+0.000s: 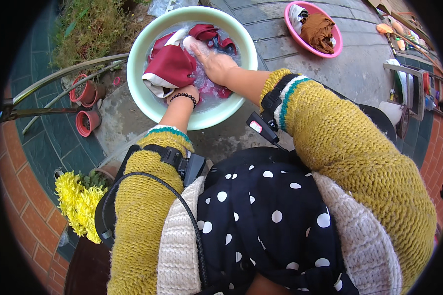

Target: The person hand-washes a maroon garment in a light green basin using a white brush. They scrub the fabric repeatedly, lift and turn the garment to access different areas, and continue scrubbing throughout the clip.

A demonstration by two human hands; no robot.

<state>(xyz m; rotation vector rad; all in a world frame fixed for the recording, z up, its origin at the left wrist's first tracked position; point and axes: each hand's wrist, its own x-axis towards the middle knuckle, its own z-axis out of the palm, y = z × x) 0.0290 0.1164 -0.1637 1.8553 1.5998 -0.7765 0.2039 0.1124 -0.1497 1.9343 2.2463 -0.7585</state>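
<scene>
A pale green plastic basin [131, 79] of cloudy, sudsy water stands before me, holding wet dark-red and white cloth. My left hand [184, 92], with a black bead bracelet at the wrist, is at the near side. It grips a dark-red garment [171, 66] with a white border; the cloth hides most of its fingers. My right hand [217, 66] reaches into the middle of the basin, beside that raised cloth. Suds and a pale, rounded shape at its fingertips obscure whether it holds anything. More dark-red fabric [205, 32] lies bunched at the far side.
A pink basin [339, 46] with brown cloth [317, 31] and white cloth stands at the far right. Curved metal rails [70, 70] and red flowerpots [86, 123] are at left. Yellow chrysanthemums [77, 202] stand by my left arm, where a black cable [181, 199] loops.
</scene>
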